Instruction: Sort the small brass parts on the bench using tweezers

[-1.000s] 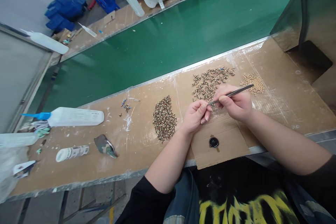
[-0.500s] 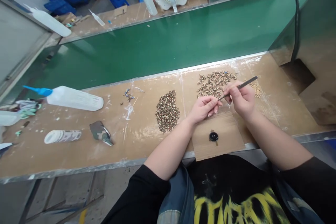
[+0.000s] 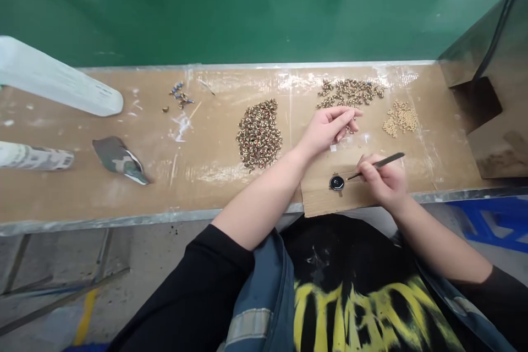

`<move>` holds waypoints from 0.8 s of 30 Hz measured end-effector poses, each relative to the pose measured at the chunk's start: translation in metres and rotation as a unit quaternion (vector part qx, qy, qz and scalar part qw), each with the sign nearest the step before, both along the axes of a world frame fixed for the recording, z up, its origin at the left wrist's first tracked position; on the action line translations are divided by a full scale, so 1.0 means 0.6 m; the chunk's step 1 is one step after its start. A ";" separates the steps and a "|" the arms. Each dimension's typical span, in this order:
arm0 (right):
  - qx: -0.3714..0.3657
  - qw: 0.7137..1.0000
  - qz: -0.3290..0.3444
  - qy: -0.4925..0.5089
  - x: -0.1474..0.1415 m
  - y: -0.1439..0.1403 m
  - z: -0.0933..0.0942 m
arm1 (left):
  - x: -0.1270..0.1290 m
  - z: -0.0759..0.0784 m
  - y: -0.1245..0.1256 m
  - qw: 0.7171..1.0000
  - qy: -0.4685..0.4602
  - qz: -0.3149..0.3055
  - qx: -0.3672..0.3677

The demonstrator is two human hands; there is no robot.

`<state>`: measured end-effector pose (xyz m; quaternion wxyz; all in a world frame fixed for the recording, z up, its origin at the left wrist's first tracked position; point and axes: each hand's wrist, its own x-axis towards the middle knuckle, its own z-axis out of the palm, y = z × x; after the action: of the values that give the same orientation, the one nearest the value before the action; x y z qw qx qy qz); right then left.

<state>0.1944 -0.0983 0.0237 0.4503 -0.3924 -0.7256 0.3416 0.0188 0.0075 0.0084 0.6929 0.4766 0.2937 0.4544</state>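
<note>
My right hand (image 3: 384,179) grips dark tweezers (image 3: 390,159), whose tips point left at a small round dish of black liquid (image 3: 337,182). A tiny yellowish piece seems to be at the tips, just beside the dish. The dish sits on a loose square of cardboard (image 3: 315,198). My left hand (image 3: 333,127) hovers by the near side of a spread of small brass-coloured parts (image 3: 350,92), thumb and fingers brought together; whatever is between them is too small to make out. Tiny tan beads (image 3: 401,118) lie to the right of that spread.
A denser pile of brass-coloured parts (image 3: 259,135) lies left of my forearm. Farther left are blue-tipped bits (image 3: 181,96), a camouflage scrap (image 3: 120,158), a white bottle (image 3: 61,80) and a printed tube (image 3: 39,157). A green surface (image 3: 264,11) runs behind; a metal housing (image 3: 501,115) stands right.
The view has tilted down. My right hand has drawn the tweezers away from my left fingertips, back towards me, to the black dish. The left hand stays near the brass-coloured parts.
</note>
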 end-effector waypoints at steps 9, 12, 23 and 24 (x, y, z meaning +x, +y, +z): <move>0.104 0.984 0.049 -0.135 -0.019 -0.010 -0.009 | 0.005 -0.009 0.003 0.996 0.078 0.027 0.025; 0.108 0.981 0.060 -0.151 -0.018 -0.009 -0.013 | 0.007 -0.018 0.008 0.994 0.090 0.046 0.042; 0.090 0.984 0.059 -0.140 -0.015 -0.001 -0.010 | 0.008 -0.025 0.011 0.994 0.082 0.061 0.040; 0.090 0.985 0.058 -0.134 -0.014 -0.001 -0.008 | 0.008 -0.026 0.011 0.994 0.080 0.061 0.041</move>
<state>0.1858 -0.0990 0.0186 0.3614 -0.3499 -0.8288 0.2450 0.0236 0.0138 -0.0070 0.6186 0.5204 0.3574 0.4678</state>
